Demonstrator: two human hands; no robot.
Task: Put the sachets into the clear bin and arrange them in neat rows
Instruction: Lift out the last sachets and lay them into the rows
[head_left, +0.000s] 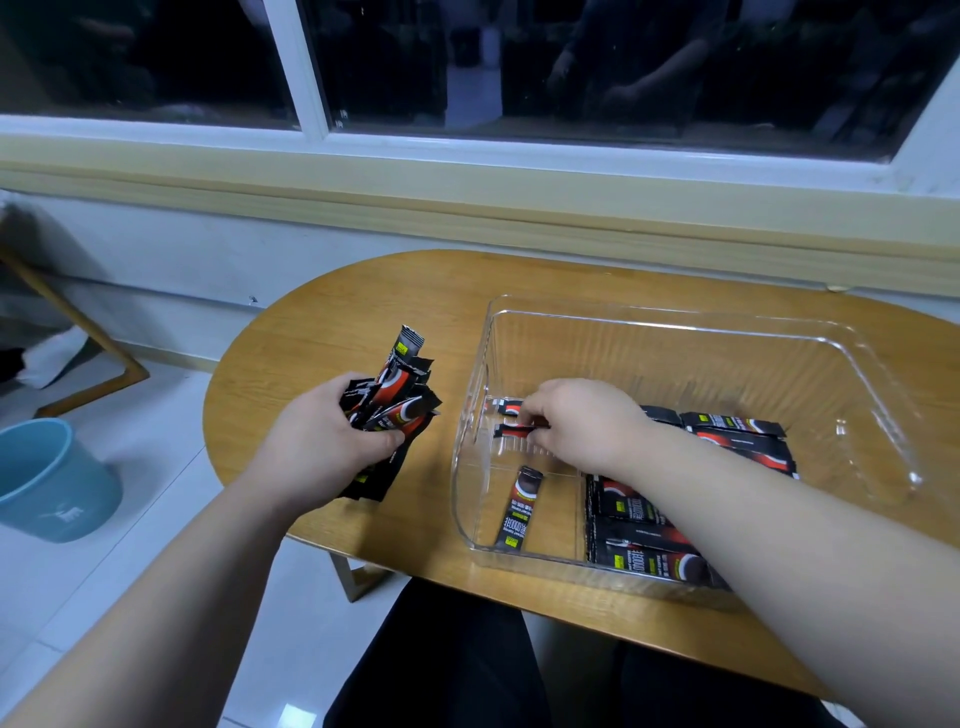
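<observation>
Fingers of the left hand curl round a bundle of black-and-red foil sachets over the wooden tabletop, ready stock beside the clear plastic bin. Inside it, the right hand pinches one sachet, seemingly squaring a new row.

Blue bucket, wooden table, window

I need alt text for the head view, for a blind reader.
A person's right hand pinches a black sachet inside a clear bin on a wooden table, while the left hand grips a bunch of sachets beside it.
</observation>
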